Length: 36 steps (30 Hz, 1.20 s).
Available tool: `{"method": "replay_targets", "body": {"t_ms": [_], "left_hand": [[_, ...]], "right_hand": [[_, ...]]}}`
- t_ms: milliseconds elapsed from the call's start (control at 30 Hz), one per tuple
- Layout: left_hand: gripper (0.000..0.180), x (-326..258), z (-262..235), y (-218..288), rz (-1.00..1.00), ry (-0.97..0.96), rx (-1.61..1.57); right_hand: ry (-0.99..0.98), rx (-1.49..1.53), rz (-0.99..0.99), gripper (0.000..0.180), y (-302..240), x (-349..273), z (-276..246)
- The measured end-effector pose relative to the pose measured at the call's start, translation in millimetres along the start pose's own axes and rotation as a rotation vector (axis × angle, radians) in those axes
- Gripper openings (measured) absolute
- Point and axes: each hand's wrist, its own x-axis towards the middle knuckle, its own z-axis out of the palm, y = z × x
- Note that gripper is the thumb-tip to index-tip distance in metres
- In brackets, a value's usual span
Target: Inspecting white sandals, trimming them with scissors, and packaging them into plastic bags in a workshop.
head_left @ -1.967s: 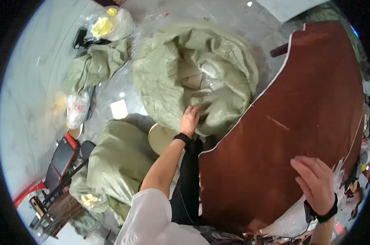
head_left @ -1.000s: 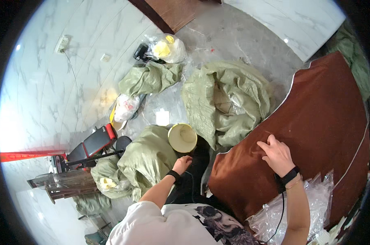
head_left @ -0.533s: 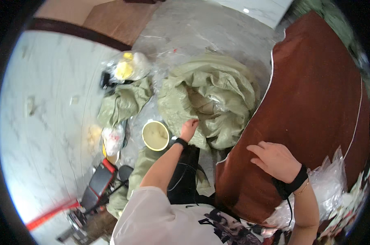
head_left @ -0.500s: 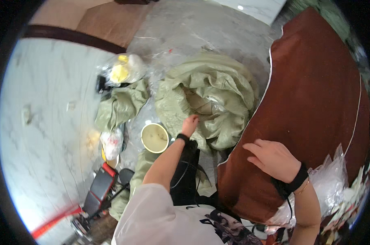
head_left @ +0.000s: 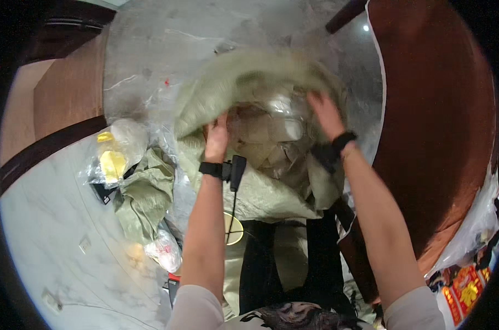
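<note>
A large pale green woven sack (head_left: 249, 203) stands upright on the floor in front of me, its mouth spread wide. My left hand (head_left: 217, 137) is at the left side of the mouth, closed on the sack's edge with its fingertips partly hidden. On the right side, my right hand (head_left: 325, 115) reaches to the inner wall of the sack; motion smears its fingers. Inside lie clear plastic-wrapped things (head_left: 285, 129) and brownish wrapping, too blurred to name. Black straps circle both wrists, and a small black device (head_left: 237, 173) hangs by the left one.
Brown cloth (head_left: 434, 132) with a white edge covers the right side. To the left lie a clear bag with yellow things (head_left: 113, 165), another green sack (head_left: 145, 192) and a white plastic bag (head_left: 164, 252). A cream bucket (head_left: 234, 228) stands partly behind my left forearm.
My right hand has moved from above the brown cloth to the sack's mouth. My left hand has moved to the mouth's left side. The mouth is wider, and the view has shifted.
</note>
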Motion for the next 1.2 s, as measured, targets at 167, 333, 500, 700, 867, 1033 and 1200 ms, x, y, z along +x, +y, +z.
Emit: {"method": "replay_targets", "body": {"t_ms": [167,333,500,700,867,1033,1200], "left_hand": [[0.089,26,-16,-53,0.548,-0.07,1.404],[0.087,64,-30,-99,0.393,-0.151,1.951],[0.085,81,-73,-116,0.533,-0.306,1.872],[0.088,68,-32,-135,0.409,-0.6,1.653],[0.063,77,-27,-156,0.367,-0.596,1.555],[0.045,30,-38,-33,0.272,-0.468,1.518],[0.056,-43,5,38,0.617,-0.424,1.205]], "right_hand": [[0.022,0.079,-0.122,0.033,-6,-2,73],[-0.211,-0.078,0.305,0.065,93,-71,104],[-0.29,-0.384,0.225,0.083,107,-59,126],[-0.014,-0.858,-0.099,0.082,252,-34,155],[0.018,-0.556,0.088,0.073,295,-19,148],[-0.082,-0.043,0.447,0.049,136,-52,130],[0.089,0.081,0.123,0.033,150,-104,93]]}}
